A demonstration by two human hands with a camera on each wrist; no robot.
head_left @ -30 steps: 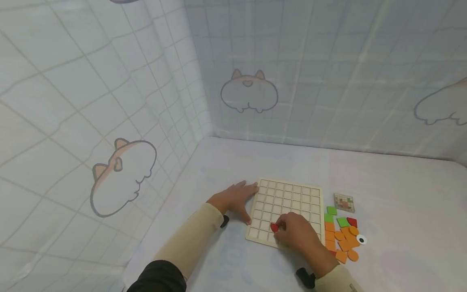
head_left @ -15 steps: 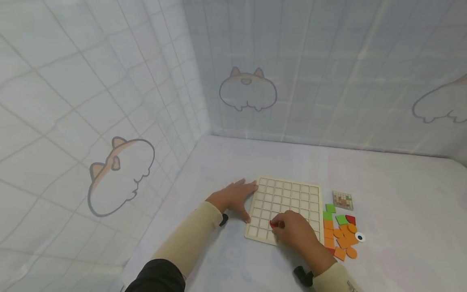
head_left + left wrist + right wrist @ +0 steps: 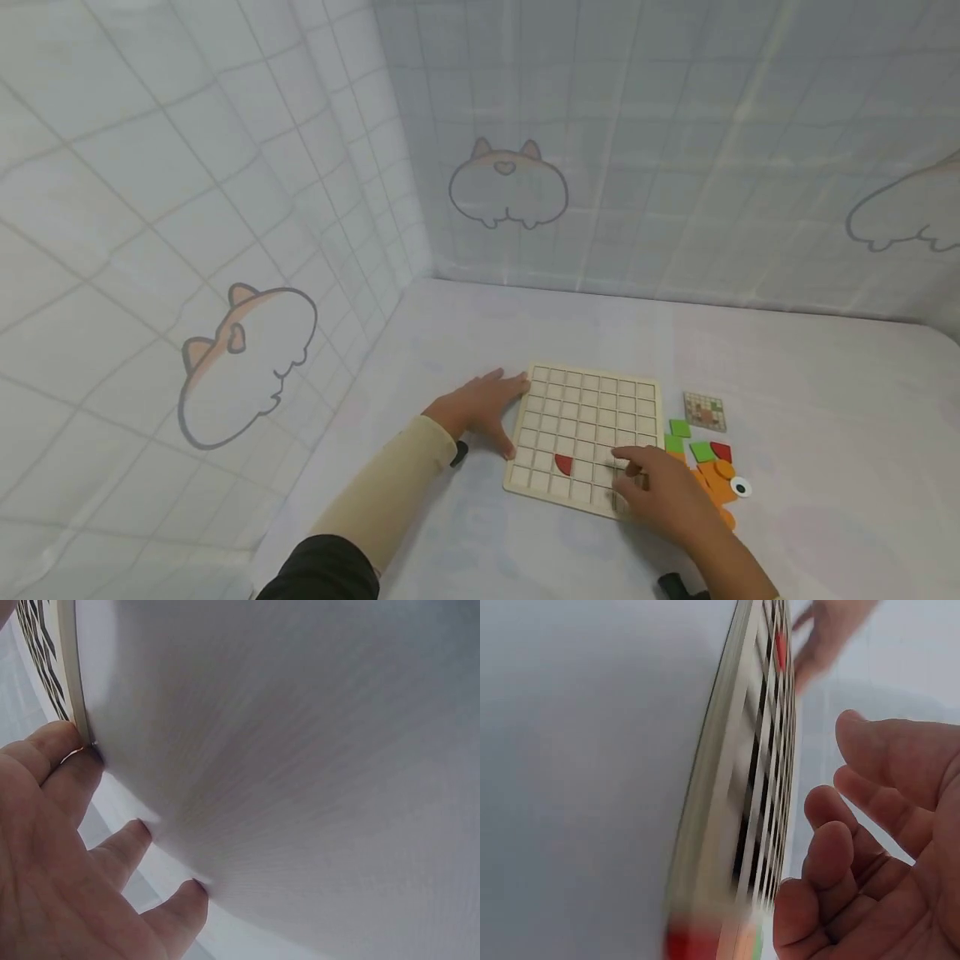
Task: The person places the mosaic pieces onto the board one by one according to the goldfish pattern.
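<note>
A pale wooden grid board (image 3: pixel 572 410) lies on the white surface. One red quarter-round piece (image 3: pixel 563 464) sits in a cell near its front left. My left hand (image 3: pixel 482 410) is spread at the board's left edge, thumb and fingertips against the rim; in the left wrist view fingertips (image 3: pixel 69 736) touch the frame's edge. Over the board's front right corner hovers my right hand (image 3: pixel 663 493), its thumb and index finger apart. Nothing is held in it, and in the right wrist view its fingers (image 3: pixel 829 851) are loosely bent beside the board.
Right of the board lie green squares (image 3: pixel 702 452), another red quarter-round (image 3: pixel 721 451), several orange pieces (image 3: pixel 723 487) and a white eye disc (image 3: pixel 740 487). A small pattern card (image 3: pixel 705 412) is behind them. Fabric walls (image 3: pixel 510 258) rise at the back and left.
My right hand has let go of the red quarter-round piece, which now lies on the board, and has moved right towards the loose pieces. My left hand stays at the board's edge.
</note>
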